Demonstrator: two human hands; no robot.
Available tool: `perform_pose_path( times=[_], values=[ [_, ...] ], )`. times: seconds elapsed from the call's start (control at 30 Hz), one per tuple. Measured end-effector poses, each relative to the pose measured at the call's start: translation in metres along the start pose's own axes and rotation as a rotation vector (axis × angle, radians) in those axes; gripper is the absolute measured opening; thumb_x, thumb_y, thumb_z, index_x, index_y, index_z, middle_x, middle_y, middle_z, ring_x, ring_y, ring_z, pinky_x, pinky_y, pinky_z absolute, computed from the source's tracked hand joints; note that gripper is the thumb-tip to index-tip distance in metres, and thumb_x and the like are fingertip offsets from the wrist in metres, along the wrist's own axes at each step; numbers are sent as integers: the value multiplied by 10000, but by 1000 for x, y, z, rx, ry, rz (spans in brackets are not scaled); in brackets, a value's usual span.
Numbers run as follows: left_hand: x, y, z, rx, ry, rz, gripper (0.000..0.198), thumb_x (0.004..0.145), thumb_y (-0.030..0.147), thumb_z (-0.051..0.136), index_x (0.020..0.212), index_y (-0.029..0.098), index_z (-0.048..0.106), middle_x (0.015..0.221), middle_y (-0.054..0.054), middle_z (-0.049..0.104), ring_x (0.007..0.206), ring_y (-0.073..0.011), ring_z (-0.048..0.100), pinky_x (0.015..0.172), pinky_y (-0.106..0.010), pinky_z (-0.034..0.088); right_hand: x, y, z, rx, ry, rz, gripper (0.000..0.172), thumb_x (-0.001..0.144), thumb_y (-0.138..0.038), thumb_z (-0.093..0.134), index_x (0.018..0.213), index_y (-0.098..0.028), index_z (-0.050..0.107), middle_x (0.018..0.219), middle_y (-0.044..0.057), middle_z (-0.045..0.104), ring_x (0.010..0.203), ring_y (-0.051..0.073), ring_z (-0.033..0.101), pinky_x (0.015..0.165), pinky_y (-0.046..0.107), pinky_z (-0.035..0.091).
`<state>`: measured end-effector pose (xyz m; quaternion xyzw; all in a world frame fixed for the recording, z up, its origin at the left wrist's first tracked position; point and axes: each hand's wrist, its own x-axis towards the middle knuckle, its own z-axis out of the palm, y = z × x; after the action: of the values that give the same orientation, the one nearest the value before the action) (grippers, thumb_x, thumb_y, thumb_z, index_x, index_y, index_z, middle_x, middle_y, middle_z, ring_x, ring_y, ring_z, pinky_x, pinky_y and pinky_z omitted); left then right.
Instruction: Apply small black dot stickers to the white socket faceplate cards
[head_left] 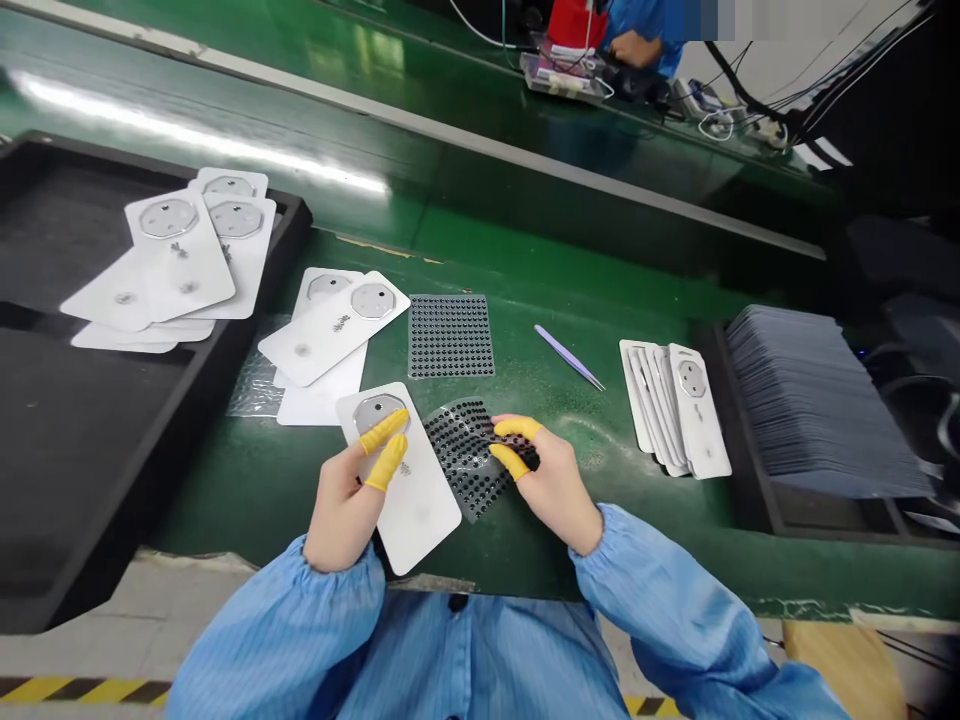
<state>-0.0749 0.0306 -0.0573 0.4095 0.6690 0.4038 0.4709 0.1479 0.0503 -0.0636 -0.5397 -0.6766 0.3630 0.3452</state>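
My left hand (351, 500) rests on a white rounded plate (420, 510) with a round silver disc near its far end. Its two yellow-capped fingers are stretched out and slightly apart; the other fingers are hidden. Beside the plate, my right hand (551, 480) pinches a clear sheet of black dots (472, 470) between yellow-capped fingertips. That sheet is bent upward where I hold it. Behind it a second dotted sheet (451, 336) lies flat. Purple tweezers (568, 356) lie further right on the green table.
More white plates (315, 340) overlap at left, some on a black tray (259, 290). A leaning row of white plates (667, 410) stands at right, next to a black tray (750, 500) packed with grey sheets (825, 400). Across the table, a person's hand (636, 48) is near cables.
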Motion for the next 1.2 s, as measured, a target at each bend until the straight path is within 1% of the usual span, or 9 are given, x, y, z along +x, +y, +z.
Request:
perform_pose_path(
  times=[0.1, 0.2, 0.3, 0.37, 0.5, 0.67, 0.87, 1.1, 1.2],
  values=[
    [-5, 4, -7, -32, 24, -35, 560, 743, 533, 660, 1090, 94, 690, 1064, -132, 723, 1080, -356, 616, 909, -435, 506, 11, -12, -24, 309, -27, 147, 153, 804, -220, 657, 946, -207, 600, 1060, 65, 699, 981, 177, 667, 859, 356, 550],
    [-14, 14, -3, -120, -123, -41, 493, 667, 536, 721, 924, 115, 737, 820, -101, 754, 852, -320, 692, 707, -366, 575, 23, -23, -46, 471, -143, 165, 175, 786, -230, 682, 935, -199, 594, 1115, 80, 679, 989, 178, 665, 778, 322, 579],
    [-24, 25, 15, -251, -335, -144, 330, 611, 431, 791, 749, 137, 731, 689, -62, 737, 617, -223, 682, 537, -272, 552, 30, -26, -51, 358, -256, 25, 172, 798, -208, 675, 956, -203, 608, 1132, 75, 665, 1074, 189, 626, 906, 380, 536],
    [-30, 31, 29, -296, -384, -236, 230, 600, 340, 805, 656, 143, 700, 617, -33, 710, 526, -173, 640, 467, -228, 508, 28, -26, -47, 136, -208, -122, 167, 812, -181, 660, 971, -214, 622, 1164, 72, 645, 1128, 201, 589, 1008, 442, 461],
    [-35, 31, 43, -323, -312, -250, 156, 591, 238, 781, 591, 149, 654, 554, 3, 657, 511, -134, 582, 459, -197, 455, 12, -29, -30, -199, -52, -448, 183, 834, -134, 619, 997, -217, 629, 1170, 80, 629, 1179, 231, 530, 1028, 494, 425],
    [-34, 25, 39, -187, -338, -179, 170, 611, 213, 694, 503, 149, 580, 475, 26, 554, 430, -89, 445, 409, -192, 356, -2, -31, -17, -208, -181, -565, 252, 910, -112, 449, 1128, -176, 560, 1028, 96, 682, 974, 183, 632, 870, 384, 558],
    [-34, 20, 36, 130, -318, 185, 196, 710, 155, 527, 524, 173, 585, 521, 4, 578, 538, -137, 527, 491, -219, 422, -2, -13, -7, -278, -143, -716, 246, 911, -126, 395, 1093, -135, 561, 1005, 129, 687, 933, 194, 651, 887, 396, 554],
    [-20, 11, 19, 319, -382, 195, 214, 758, 266, 597, 568, 175, 635, 553, -11, 647, 519, -151, 582, 483, -225, 456, -4, 2, 14, 4, -142, -342, 110, 906, -154, 466, 955, -188, 558, 927, 69, 600, 869, 141, 593, 764, 289, 541],
    [-20, 15, -12, 236, -125, 102, 216, 768, 346, 656, 893, 177, 706, 829, -49, 744, 721, -210, 684, 644, -273, 550, -8, 10, 14, -96, -170, -394, 163, 888, -127, 477, 1022, -182, 551, 1001, 94, 564, 937, 169, 565, 805, 334, 529]
  ],
)
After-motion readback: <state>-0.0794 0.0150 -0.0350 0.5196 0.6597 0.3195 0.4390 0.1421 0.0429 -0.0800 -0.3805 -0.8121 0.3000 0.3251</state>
